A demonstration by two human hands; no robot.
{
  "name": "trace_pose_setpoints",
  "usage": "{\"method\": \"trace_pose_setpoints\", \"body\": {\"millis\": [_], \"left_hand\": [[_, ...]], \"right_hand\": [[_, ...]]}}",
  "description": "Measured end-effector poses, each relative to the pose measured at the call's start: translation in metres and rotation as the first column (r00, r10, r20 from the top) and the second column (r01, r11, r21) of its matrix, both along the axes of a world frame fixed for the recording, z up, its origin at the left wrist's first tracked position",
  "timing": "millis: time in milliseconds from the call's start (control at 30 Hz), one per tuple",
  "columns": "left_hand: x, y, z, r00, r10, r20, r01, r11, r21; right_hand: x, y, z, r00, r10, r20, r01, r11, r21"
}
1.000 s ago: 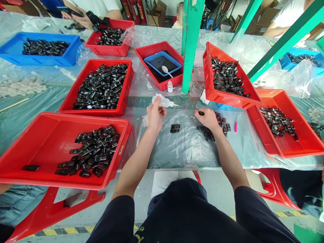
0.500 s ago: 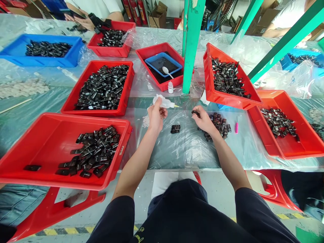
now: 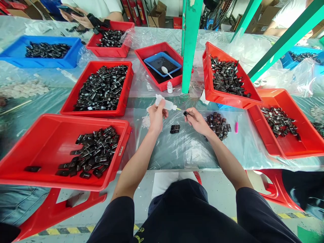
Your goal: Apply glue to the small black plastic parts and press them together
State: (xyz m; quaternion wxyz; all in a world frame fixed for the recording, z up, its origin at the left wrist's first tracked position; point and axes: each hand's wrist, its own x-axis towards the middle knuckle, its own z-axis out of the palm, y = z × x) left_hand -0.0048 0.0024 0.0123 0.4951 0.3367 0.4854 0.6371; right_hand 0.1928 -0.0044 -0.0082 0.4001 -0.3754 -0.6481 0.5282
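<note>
My left hand (image 3: 157, 115) is wrapped round a translucent squeeze bottle (image 3: 168, 105) whose thin yellowish needle tip points right. Between the fingertips of my right hand (image 3: 196, 120) is a small black plastic part (image 3: 186, 114), close to the needle; whether they touch I cannot tell. A few black parts (image 3: 174, 129) lie side by side on the plastic-covered table below my hands. To the right of my right hand is a loose pile of dark parts (image 3: 219, 125). Small white bits (image 3: 146, 122) are scattered beside my left hand.
Red bins (image 3: 65, 116) of black parts flank me on both sides. A green post (image 3: 189, 47) rises beyond my hands, near a small white bottle (image 3: 169, 87) and a blue tray (image 3: 150, 60) with a white spoon (image 3: 166, 71). A pink-handled tool (image 3: 236, 127) lies right. Co-workers sit opposite.
My right hand has moved left with the black part, away from the pile and up to the needle tip. The squeeze bottle has shifted slightly right and tilted more downward.
</note>
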Motion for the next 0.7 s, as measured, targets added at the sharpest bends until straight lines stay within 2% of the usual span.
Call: {"method": "trace_pose_setpoints", "body": {"millis": [700], "left_hand": [[0.0027,-0.0008,0.0004,0.998,-0.031,-0.051,0.031,1.000,-0.003]], "right_hand": [[0.0009,-0.0005,0.0027,1.000,0.001,0.007,-0.001,1.000,-0.001]]}}
